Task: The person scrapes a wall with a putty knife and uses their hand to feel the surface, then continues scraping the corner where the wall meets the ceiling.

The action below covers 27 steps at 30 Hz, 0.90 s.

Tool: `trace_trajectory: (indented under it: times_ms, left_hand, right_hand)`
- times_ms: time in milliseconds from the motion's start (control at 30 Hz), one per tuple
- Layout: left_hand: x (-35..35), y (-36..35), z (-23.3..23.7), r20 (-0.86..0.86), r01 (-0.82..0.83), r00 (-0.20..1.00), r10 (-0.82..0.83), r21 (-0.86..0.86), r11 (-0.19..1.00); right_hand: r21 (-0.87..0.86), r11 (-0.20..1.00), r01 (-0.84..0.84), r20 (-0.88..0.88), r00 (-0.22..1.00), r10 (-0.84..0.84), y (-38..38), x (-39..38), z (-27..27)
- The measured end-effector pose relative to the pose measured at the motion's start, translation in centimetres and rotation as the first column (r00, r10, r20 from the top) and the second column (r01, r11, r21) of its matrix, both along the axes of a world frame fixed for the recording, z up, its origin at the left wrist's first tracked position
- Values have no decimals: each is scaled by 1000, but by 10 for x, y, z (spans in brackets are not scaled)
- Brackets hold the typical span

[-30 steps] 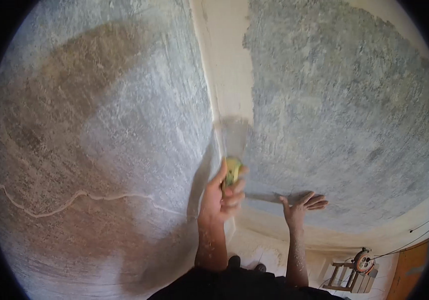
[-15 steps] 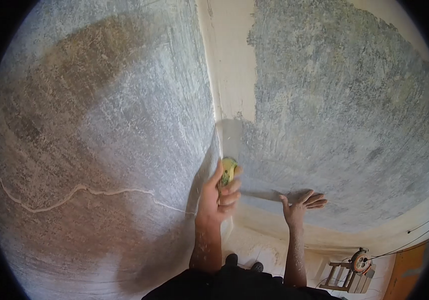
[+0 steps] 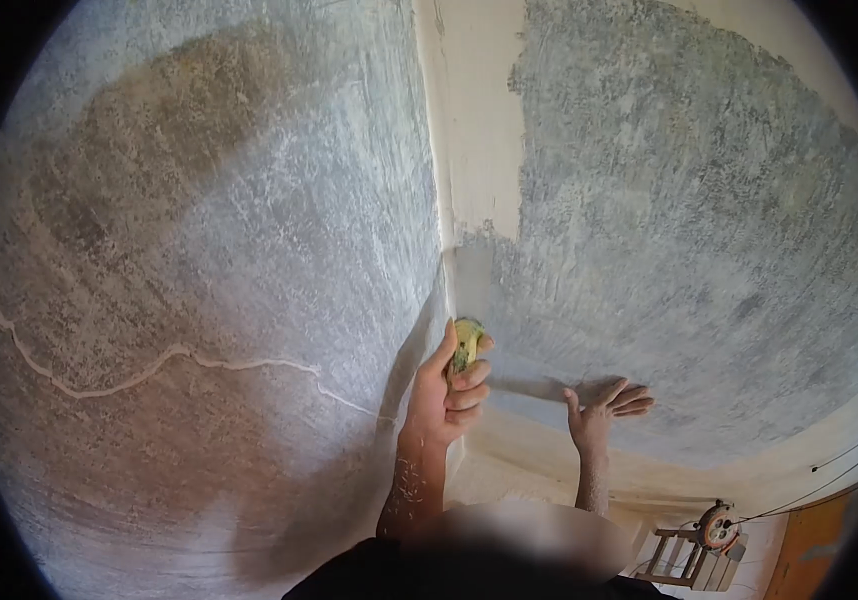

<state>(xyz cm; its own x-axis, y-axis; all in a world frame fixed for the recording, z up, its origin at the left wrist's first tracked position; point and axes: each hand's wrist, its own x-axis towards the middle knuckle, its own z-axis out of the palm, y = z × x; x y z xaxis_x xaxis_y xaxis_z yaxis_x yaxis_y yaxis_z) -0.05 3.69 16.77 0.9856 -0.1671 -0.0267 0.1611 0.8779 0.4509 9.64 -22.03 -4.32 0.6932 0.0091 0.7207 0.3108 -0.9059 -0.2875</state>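
Observation:
My left hand is wrapped round a rounded yellow-and-green hand tool, held up close to the inner corner where two walls meet. Fingers and thumb cover much of this tool, so its exact kind cannot be made out. To the right, my right hand lies against the blue-grey right wall, its fingers spread and holding nothing. Pale flecks dot both forearms. A pale strip runs down beside the corner and ends in a ragged edge above the tool.
The mottled left wall carries a wavy pale filled line. At lower right, a cable reel sits at a small wooden stool, with cables stretching right. A blurred pale shape covers the bottom centre.
The view has shifted slightly, so the corner appears farther right. My left hand still grips the tool and my right hand stays on the wall. A blurred shape now hides the feet.

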Motion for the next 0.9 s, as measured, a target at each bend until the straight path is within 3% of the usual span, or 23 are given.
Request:
trace_trajectory:
  times_ms: [133,233,333,433,633,733,833,900]
  left_hand:
    - [-6,3,7,48,0,999,-2,43,999]
    - [-11,-3,-3,20,38,999,-36,-72,997]
    - [-7,6,15,56,60,997,-57,-49,997]
    - [-5,-1,4,-21,-6,1000,6,-17,1000]
    - [-1,10,9,92,59,994,-63,47,997]
    - [-9,2,6,-3,29,1000,-29,53,998]
    - [-6,12,21,90,83,992,-83,13,996]
    - [-1,7,12,62,27,998,-30,54,998]
  right_hand:
    - [-14,1000,6,-7,1000,-6,0,-4,-5]
    - [-26,1000,4,-14,1000,-4,-1,-6,-3]
    - [-12,1000,13,-17,1000,-13,1,-5,-3]
    - [4,1000,-4,-24,1000,4,4,-10,-4]
    - [2,1000,-3,-7,1000,3,2,0,4]
    - [11,1000,-27,-45,999,27,-3,-8,-4]
    - [1,1000,-24,-61,998,24,-3,-12,-10]
    - [-8,1000,-23,-46,999,23,1,-6,-3]
